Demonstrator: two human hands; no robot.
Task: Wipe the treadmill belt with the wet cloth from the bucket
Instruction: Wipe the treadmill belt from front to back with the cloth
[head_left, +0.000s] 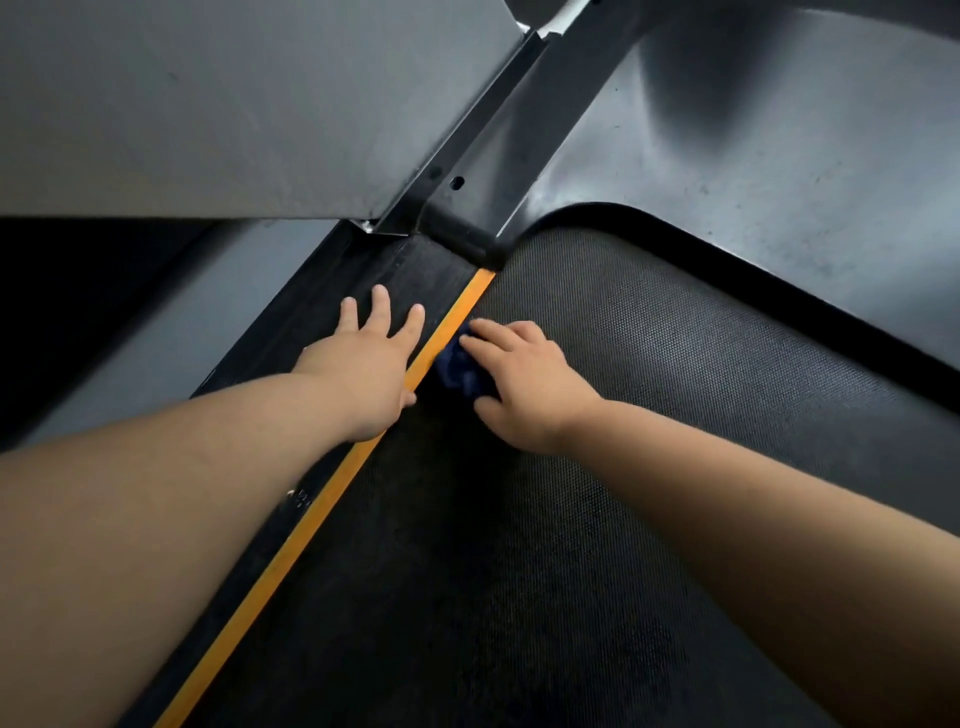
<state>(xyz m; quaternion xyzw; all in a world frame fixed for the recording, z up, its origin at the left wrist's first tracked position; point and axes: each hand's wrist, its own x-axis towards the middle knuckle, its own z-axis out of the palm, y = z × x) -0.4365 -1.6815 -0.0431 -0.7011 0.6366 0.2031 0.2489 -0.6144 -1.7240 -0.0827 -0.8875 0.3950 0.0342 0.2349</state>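
Step in hand: wiping. Right hand (524, 384): fingers (493, 332) curled over dark blue cloth (457, 366), bunched beneath them on treadmill belt (649, 389), beside orange stripe (332, 493). Left hand (363, 364): fingers wide, flat on side rail (322, 322). Next, probably: pressed sweep rightward across belt.

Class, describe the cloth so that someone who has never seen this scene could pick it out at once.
Start at the wide black treadmill belt and follow the orange stripe along its left edge. Just right of the stripe, the right hand grips a small bunched cloth. It is the only dark blue thing among black and grey surfaces.
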